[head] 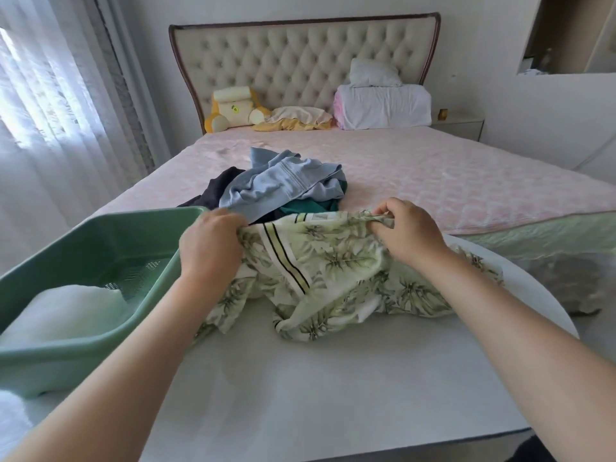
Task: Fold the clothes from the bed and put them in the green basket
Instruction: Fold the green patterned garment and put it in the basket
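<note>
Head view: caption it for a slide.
Left hand and right hand grip a leaf-print garment beside the green basket; clothes lie on the bed.

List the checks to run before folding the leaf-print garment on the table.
1. Grip of the left hand on the top edge of the garment: ok.
2. Grip of the right hand on that edge: ok.
3. The garment spread flat: not ok, its lower part lies bunched on the table.
4. Bare table in front for folding: ok.
5. The basket close by on the left: ok.
6. The garment free of the pile behind it: cannot tell.
</note>
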Available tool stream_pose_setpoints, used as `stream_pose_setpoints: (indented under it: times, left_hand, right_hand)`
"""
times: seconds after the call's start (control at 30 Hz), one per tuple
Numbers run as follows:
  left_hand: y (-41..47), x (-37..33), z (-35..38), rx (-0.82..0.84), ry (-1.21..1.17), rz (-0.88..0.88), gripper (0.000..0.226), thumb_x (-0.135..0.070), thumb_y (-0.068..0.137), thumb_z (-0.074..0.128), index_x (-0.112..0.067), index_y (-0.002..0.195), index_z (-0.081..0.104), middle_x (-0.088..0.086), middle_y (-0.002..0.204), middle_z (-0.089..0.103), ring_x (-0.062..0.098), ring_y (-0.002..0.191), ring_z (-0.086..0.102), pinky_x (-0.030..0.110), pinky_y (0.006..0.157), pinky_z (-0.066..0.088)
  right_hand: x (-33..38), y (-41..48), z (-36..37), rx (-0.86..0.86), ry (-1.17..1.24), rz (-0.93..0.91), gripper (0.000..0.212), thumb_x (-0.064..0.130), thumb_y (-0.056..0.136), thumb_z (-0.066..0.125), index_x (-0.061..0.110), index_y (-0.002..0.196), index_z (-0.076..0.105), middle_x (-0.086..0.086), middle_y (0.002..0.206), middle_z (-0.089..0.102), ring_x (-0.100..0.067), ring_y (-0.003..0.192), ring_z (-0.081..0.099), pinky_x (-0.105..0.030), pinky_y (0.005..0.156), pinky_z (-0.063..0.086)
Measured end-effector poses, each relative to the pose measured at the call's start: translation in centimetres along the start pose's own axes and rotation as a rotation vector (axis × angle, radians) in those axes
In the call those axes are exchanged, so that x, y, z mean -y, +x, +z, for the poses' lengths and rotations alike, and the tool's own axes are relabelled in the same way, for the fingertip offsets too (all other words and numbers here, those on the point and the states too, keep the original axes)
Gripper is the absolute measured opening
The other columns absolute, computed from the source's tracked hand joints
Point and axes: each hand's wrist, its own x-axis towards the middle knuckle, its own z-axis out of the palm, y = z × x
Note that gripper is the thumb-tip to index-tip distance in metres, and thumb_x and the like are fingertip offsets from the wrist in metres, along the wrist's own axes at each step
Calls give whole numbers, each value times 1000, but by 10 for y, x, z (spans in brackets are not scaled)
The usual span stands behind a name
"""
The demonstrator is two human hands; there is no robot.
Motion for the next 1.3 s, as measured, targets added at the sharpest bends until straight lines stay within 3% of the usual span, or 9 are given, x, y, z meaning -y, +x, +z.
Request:
stream_pose_setpoints:
  times: [0.2,0.4,0.5,0.57,0.63,0.7,0.93,1.1,1.3]
  left_hand:
    - [-23,-25,12,263,35,160,43,1,80,50,-25,113,56,-4,119,51,18,110,47,32,98,41]
    - [-53,-51,23,1003,-166,333,37,-55,72,68,-32,100,61,-13,98,60,11,90,60,33,80,53]
    - [-52,-48,36,863,-136,264,17,-35,91,63,-20,83,59,-6,84,60,18,81,60,28,64,47]
    - [-37,-49,31,728,-334,60,24,-29,101,51,-17,81,57,-3,75,61,15,67,57,22,55,40]
    - [-19,-50,20,575,-576,-138,30,-31,103,48,-8,90,64,11,78,66,16,62,54,27,58,45]
    - [-6,-49,5,472,-833,-297,33,-32,102,50,-5,98,68,15,83,71,21,67,60,36,67,51]
    - [8,-39,-31,498,-1311,-571,27,-35,99,56,-16,104,74,8,93,77,25,86,75,41,84,58]
    - [11,-21,-30,309,-453,-173,35,-55,95,50,-23,99,61,0,80,68,21,71,63,39,67,52]
    - [2,-11,-5,188,-59,0,21,-17,99,49,-27,117,50,2,103,62,23,79,54,33,57,40]
  right_hand:
    - [10,-10,10,13,-258,-132,11,18,90,65,18,98,57,-1,101,59,-20,82,60,-29,65,49]
    - [38,-31,14,795,-75,-49,53,70,84,61,24,109,73,6,108,74,-11,100,69,-33,89,54]
    - [28,-34,15,924,-452,-138,107,75,64,75,41,154,29,8,159,34,-18,147,32,-51,122,18]
    - [17,-32,19,753,-509,-191,89,46,72,78,42,150,34,5,153,39,-19,145,32,-56,123,7]
    - [13,-25,17,466,-271,-202,23,25,85,62,36,105,64,4,116,63,-21,117,57,-51,116,30]
    - [14,-17,11,264,58,-90,27,32,95,56,25,70,63,1,80,64,-23,81,61,-45,89,51]
    - [36,0,-9,30,590,83,19,12,99,61,23,92,74,4,92,74,-12,88,68,-29,78,55]
    - [44,-3,-18,263,673,239,40,35,100,57,7,74,71,-4,73,73,-22,74,68,-34,72,50]
    - [28,-4,6,11,-270,-150,28,24,86,70,23,111,56,3,103,55,-19,92,53,-32,73,43]
